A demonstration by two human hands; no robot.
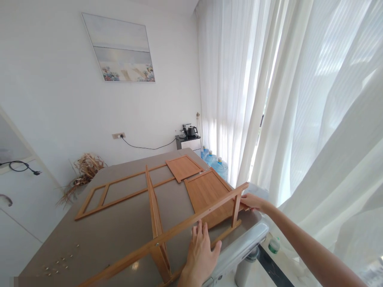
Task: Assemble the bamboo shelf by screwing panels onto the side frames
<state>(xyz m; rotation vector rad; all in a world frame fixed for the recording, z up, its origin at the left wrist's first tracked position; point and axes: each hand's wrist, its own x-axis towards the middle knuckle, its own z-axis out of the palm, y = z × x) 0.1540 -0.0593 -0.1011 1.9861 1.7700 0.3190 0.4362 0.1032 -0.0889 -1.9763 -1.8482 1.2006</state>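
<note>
A wooden side frame stands on its edge across the table, its long top rail running from the lower left to the right. My left hand is at this rail, fingers stretched out and thumb apart, the fingertips close to or touching the wood. At the rail's far right end, my right hand has its fingers closed at the corner of a large wooden panel; its fingertips are partly hidden. That panel reaches in behind the frame's short upright. A long wooden board meets the frame crosswise.
A second wooden frame and a smaller panel lie farther back on the grey table. Several small metal fittings are scattered front left. Blue water bottles stand beyond the table, near white curtains. Dried plants are at left.
</note>
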